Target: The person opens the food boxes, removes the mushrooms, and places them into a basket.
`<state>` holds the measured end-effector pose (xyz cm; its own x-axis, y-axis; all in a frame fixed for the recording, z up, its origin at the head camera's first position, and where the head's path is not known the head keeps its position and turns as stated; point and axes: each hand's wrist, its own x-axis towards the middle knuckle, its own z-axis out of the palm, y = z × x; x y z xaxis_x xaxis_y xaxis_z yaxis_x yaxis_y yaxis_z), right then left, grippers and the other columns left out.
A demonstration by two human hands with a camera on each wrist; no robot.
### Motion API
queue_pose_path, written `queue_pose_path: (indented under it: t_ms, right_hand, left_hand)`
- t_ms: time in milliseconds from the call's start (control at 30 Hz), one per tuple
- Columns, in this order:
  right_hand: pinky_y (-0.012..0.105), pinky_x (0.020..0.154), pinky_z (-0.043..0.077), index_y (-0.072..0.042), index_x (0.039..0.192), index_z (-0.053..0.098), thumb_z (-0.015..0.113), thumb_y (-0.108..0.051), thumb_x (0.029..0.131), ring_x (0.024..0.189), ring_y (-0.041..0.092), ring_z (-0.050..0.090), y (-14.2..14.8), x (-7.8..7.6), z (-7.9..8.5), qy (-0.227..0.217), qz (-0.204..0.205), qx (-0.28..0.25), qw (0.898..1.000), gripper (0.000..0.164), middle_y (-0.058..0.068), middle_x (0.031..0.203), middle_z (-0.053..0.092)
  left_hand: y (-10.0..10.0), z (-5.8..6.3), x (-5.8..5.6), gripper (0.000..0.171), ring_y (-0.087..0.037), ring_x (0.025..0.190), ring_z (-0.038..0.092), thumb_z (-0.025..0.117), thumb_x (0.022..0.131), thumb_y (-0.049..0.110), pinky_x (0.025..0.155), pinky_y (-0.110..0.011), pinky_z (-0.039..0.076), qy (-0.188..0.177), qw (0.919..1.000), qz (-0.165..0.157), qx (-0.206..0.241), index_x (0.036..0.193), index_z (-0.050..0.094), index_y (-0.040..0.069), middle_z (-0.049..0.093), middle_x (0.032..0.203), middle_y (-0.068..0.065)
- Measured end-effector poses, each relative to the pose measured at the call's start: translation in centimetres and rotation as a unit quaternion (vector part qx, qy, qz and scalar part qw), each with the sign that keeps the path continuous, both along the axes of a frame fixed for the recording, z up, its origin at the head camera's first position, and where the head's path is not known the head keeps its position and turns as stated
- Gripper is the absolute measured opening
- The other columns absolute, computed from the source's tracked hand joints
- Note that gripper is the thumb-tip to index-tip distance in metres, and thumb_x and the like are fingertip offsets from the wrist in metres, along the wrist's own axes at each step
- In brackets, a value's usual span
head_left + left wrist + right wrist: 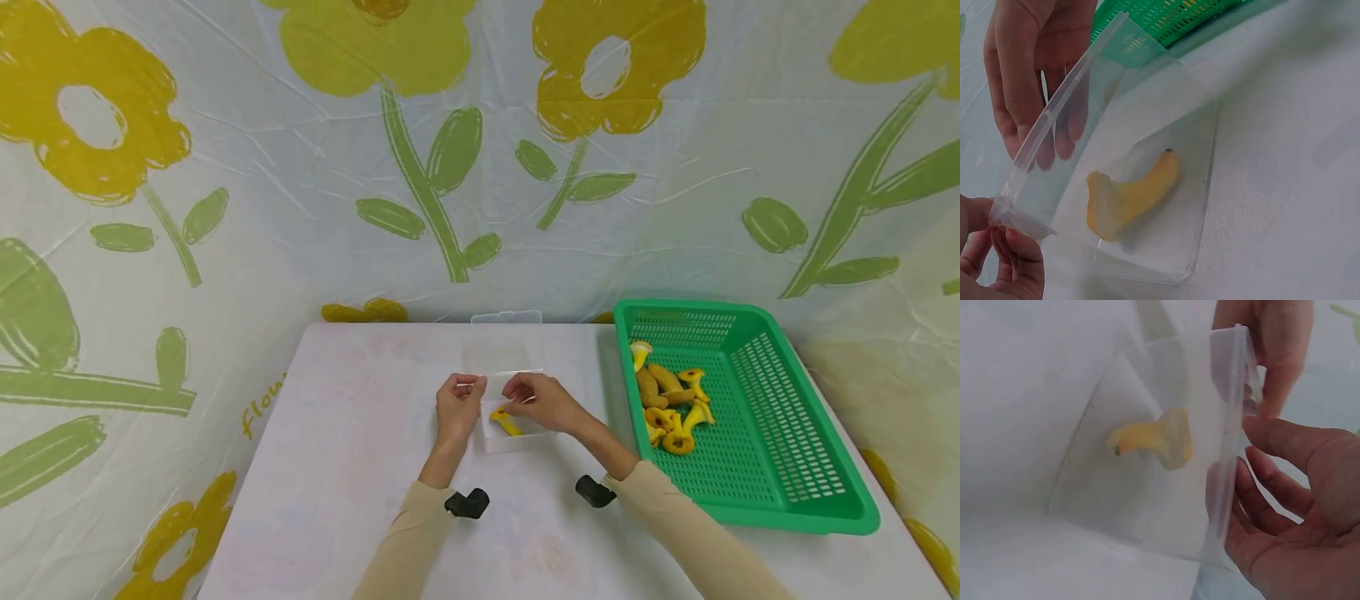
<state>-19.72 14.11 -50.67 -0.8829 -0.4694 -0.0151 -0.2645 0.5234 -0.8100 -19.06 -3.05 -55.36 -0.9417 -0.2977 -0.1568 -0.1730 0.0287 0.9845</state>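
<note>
A clear plastic box point(517, 442) stands on the table with its see-through lid point(506, 342) swung back behind it. Inside lies one yellow trumpet-shaped mushroom point(507, 422), its flared cap and curved stem showing through the wall in both wrist views. At one corner of the box, my left hand point(457, 410) pinches the rim between thumb and fingers. My right hand point(546, 402) grips the rim at the other side; its thumb touches the edge, and some fingertips show through the plastic point(1141, 506).
To the right stands a green perforated basket point(750, 483) holding several yellow and brown mushrooms point(678, 442) along its left side. The pale table point(360, 467) meets a flower-printed cloth point(315, 233) at its back edge.
</note>
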Motion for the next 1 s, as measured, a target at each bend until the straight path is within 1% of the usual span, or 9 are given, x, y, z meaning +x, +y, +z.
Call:
queue_pose_path:
  t_ms: [67, 233, 367, 467, 600, 733, 867, 1000]
  right_hand:
    - [0.039, 0.087, 0.058, 0.005, 0.104, 0.067, 0.076, 0.0, 0.09, 0.09, 0.027, 0.064, -0.4, 0.0, -0.5, 0.001, 0.005, 0.009, 1.0, 0.017, 0.019, 0.099, 0.068]
    - [0.048, 0.091, 0.057, 0.009, 0.103, 0.066, 0.073, 0.009, 0.085, 0.094, 0.036, 0.063, -1.0, -0.1, -1.6, 0.003, 0.023, 0.021, 1.0, 0.019, 0.023, 0.102, 0.068]
    - [0.049, 0.09, 0.056, 0.007, 0.098, 0.067, 0.071, 0.014, 0.082, 0.091, 0.035, 0.062, -1.2, -0.3, -2.3, 0.02, 0.031, 0.04, 0.999, 0.017, 0.02, 0.098, 0.069]
    - [0.048, 0.089, 0.057, 0.007, 0.096, 0.068, 0.07, 0.015, 0.082, 0.089, 0.034, 0.062, -1.2, -0.3, -2.4, 0.036, 0.036, 0.052, 0.997, 0.017, 0.019, 0.096, 0.069]
    - [0.051, 0.088, 0.056, 0.008, 0.096, 0.067, 0.069, 0.015, 0.083, 0.088, 0.037, 0.063, -1.1, -0.2, -2.2, 0.055, 0.053, 0.046, 0.996, 0.014, 0.021, 0.095, 0.068]
    - [0.053, 0.087, 0.056, 0.009, 0.095, 0.066, 0.07, 0.014, 0.085, 0.088, 0.037, 0.064, -0.7, 0.0, -1.6, 0.059, 0.069, 0.029, 0.995, 0.012, 0.021, 0.093, 0.068]
    - [0.051, 0.088, 0.058, 0.006, 0.096, 0.067, 0.071, 0.011, 0.086, 0.089, 0.03, 0.065, -0.2, 0.0, -1.0, 0.059, 0.065, 0.023, 0.996, 0.012, 0.016, 0.093, 0.069]
    - [0.047, 0.087, 0.059, 0.004, 0.099, 0.068, 0.072, 0.007, 0.089, 0.089, 0.026, 0.066, 0.6, 0.0, -0.3, 0.067, 0.049, 0.025, 0.996, 0.012, 0.012, 0.095, 0.07]
  left_hand:
    - [0.0, -0.1, 0.0, 0.018, -0.011, 0.057, 0.05, 0.075, 0.095, 0.018, 0.052, -0.018, 0.044, 0.006, 1.0, 0.0, 0.004, 0.101, 0.068, 0.003, 0.063, 0.078, -0.003]
    - [0.1, -0.1, 0.1, 0.017, -0.009, 0.053, 0.048, 0.076, 0.094, 0.016, 0.05, -0.017, 0.042, 0.018, 0.9998, 0.001, 0.005, 0.099, 0.068, 0.001, 0.06, 0.074, -0.001]
    - [0.1, -0.2, 0.0, 0.018, -0.008, 0.051, 0.047, 0.076, 0.093, 0.014, 0.049, -0.018, 0.041, 0.027, 0.9995, 0.002, 0.014, 0.099, 0.068, -0.001, 0.06, 0.073, -0.003]
    - [0.1, -0.1, 0.0, 0.018, -0.007, 0.05, 0.047, 0.077, 0.093, 0.014, 0.048, -0.018, 0.042, 0.03, 0.9993, 0.001, 0.021, 0.099, 0.068, -0.002, 0.061, 0.073, -0.005]
    - [0.2, -0.2, 0.0, 0.019, -0.007, 0.052, 0.048, 0.077, 0.092, 0.013, 0.049, -0.018, 0.042, 0.035, 0.9992, 0.001, 0.019, 0.099, 0.068, -0.002, 0.062, 0.074, -0.006]
    - [0.1, -0.3, 0.0, 0.018, -0.008, 0.051, 0.048, 0.076, 0.093, 0.013, 0.048, -0.018, 0.041, 0.034, 0.9993, 0.003, 0.016, 0.099, 0.069, -0.002, 0.062, 0.074, -0.005]
    - [0.1, -0.2, 0.0, 0.017, -0.01, 0.054, 0.049, 0.076, 0.094, 0.016, 0.05, -0.018, 0.043, 0.024, 0.9997, 0.002, 0.006, 0.1, 0.069, 0.001, 0.062, 0.076, -0.003]
    - [0.1, -0.1, 0.0, 0.017, -0.011, 0.056, 0.05, 0.076, 0.095, 0.017, 0.052, -0.019, 0.045, 0.018, 0.9998, 0.005, -0.002, 0.1, 0.069, 0.002, 0.062, 0.078, -0.005]
